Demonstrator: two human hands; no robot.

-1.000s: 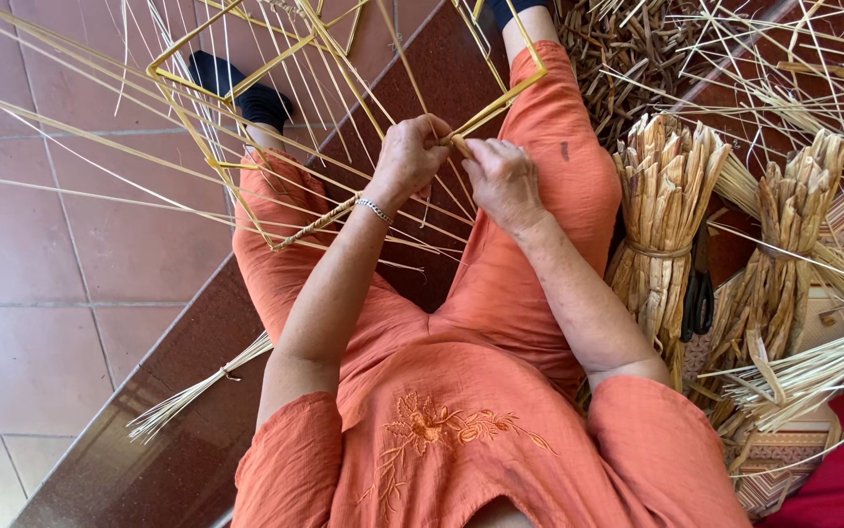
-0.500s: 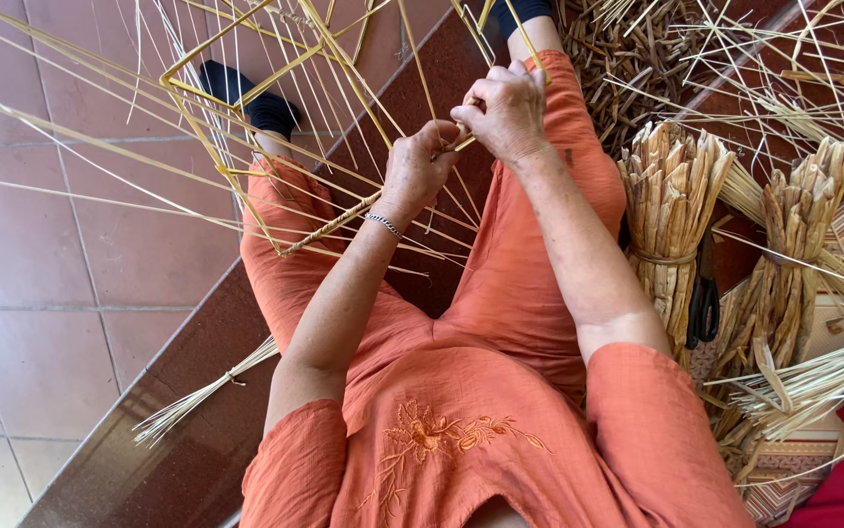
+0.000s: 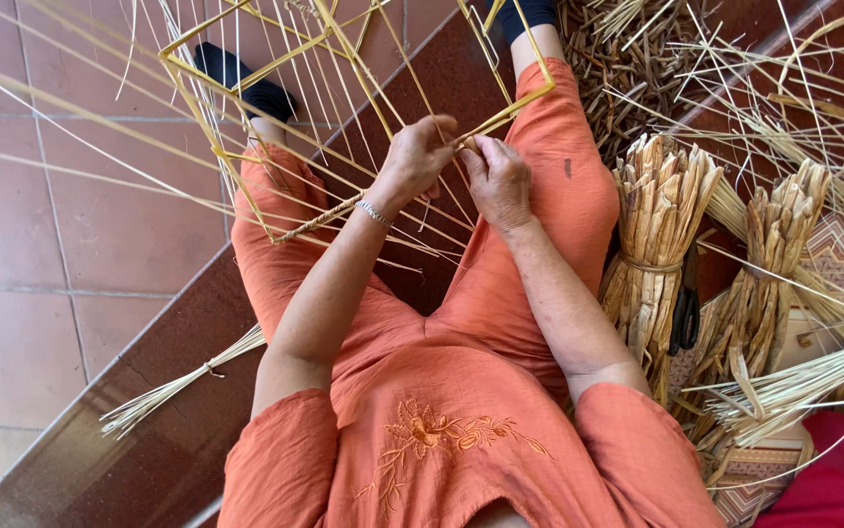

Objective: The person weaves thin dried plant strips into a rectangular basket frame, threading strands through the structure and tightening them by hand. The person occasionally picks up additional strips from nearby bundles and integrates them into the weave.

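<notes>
I sit on the floor in orange clothes with a yellow wire frame [image 3: 209,137] resting over my legs. Thin pale straw strands [image 3: 99,117] are strung across it and fan out to the left. My left hand [image 3: 417,156], with a bracelet at the wrist, pinches strands at the frame's near right edge. My right hand [image 3: 495,181] is right beside it, fingers closed on the same strands, and the fingertips of both hands meet there. A woven band [image 3: 314,220] runs along the frame's lower edge.
Two tied bundles of dried leaves [image 3: 656,225] [image 3: 774,264] stand by my right leg, with black scissors [image 3: 684,313] between them. A thin straw bundle [image 3: 177,386] lies on the dark floor strip at the left. Loose stalks [image 3: 627,68] are piled at the upper right.
My right hand rose along the frame half a second ago and has come back down beside the left hand. The left hand stayed at the frame's edge.
</notes>
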